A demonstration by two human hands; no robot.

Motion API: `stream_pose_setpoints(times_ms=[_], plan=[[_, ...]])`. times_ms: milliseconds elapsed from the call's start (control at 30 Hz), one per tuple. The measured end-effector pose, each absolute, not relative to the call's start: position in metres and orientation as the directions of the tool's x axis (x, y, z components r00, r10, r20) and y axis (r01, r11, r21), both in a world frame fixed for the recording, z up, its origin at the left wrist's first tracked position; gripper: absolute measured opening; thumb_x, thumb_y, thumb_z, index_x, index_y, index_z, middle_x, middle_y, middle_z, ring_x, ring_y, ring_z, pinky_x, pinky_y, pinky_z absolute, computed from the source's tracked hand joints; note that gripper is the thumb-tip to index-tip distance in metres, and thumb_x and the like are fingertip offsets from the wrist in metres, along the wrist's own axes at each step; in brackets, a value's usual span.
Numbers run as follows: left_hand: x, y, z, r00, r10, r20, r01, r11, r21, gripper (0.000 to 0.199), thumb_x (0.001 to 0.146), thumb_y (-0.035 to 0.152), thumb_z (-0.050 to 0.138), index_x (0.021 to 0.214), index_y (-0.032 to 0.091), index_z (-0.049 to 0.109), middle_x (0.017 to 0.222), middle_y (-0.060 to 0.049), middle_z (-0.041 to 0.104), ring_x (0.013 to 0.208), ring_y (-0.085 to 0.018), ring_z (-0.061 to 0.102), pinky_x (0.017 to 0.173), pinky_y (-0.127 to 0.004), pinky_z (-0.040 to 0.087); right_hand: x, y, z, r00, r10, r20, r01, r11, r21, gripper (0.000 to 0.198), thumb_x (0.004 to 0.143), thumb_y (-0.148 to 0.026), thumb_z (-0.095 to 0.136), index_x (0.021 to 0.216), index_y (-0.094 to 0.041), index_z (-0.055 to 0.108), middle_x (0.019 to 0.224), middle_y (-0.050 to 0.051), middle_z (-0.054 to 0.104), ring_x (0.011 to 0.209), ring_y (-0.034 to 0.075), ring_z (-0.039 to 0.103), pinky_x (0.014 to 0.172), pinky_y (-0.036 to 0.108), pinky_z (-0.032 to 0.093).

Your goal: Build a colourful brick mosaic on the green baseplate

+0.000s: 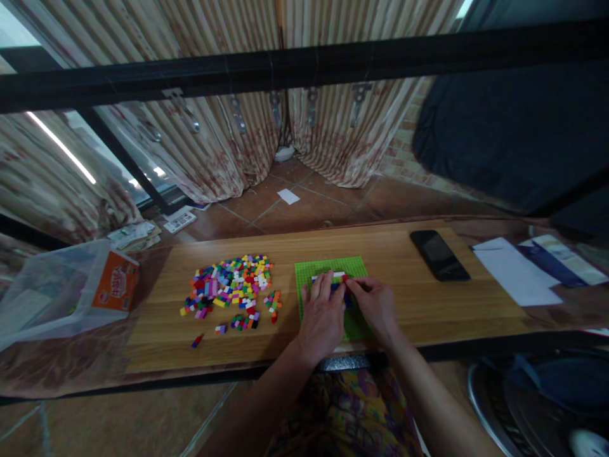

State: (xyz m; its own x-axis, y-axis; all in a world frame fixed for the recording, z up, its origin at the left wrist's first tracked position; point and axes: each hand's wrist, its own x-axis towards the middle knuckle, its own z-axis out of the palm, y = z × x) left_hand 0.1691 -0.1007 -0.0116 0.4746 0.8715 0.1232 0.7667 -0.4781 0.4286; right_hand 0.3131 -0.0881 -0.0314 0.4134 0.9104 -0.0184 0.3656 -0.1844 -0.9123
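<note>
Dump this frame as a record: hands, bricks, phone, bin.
left hand: palm down over the green baseplate and its bricks
right hand: fingertips at the bricks, grip unclear
loose bricks: multicoloured, spread left of the baseplate
phone: dark screen, on wooden board right of the baseplate
bin: clear plastic, orange label, left of the board

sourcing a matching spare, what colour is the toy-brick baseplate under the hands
Lime green; the baseplate shows best in the head view.

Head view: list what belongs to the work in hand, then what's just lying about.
In the work:
- green baseplate
- bricks on the baseplate
- loose bricks

Apparently just lying about:
- black phone
- white papers
- paper on the floor
</note>
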Motion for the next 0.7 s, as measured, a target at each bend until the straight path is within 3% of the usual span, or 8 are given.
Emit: stream_pose_setpoints(times_ms=[367, 700], plan=[[0.170, -0.103, -0.013, 0.482, 0.866, 0.130, 0.764, -0.488, 0.422, 0.044, 0.092, 0.021, 0.039, 0.135, 0.021, 0.046, 0.153, -0.010, 0.031, 0.140, -0.029, 0.025, 0.111, -0.061, 0.024, 0.313, -0.087, -0.027, 0.403, 0.915, -0.016, 0.370, -0.179, -0.911, 0.033, 0.073, -0.048, 0.063, 0.074, -0.017, 0.075, 0.073, 0.007, 0.074, 0.066, 0.021, 0.067, 0.063, 0.029, 0.048], [0.171, -0.104, -0.024, 0.504, 0.843, 0.186, 0.715, -0.528, 0.459, 0.046, 0.091, 0.016, 0.039, 0.137, 0.017, 0.042, 0.151, -0.013, 0.033, 0.142, -0.028, 0.024, 0.113, -0.052, 0.028, 0.315, -0.085, -0.024, 0.368, 0.930, 0.020, 0.444, -0.158, -0.882, 0.031, 0.073, -0.047, 0.063, 0.074, -0.019, 0.075, 0.074, 0.006, 0.075, 0.068, 0.021, 0.068, 0.062, 0.029, 0.049]])
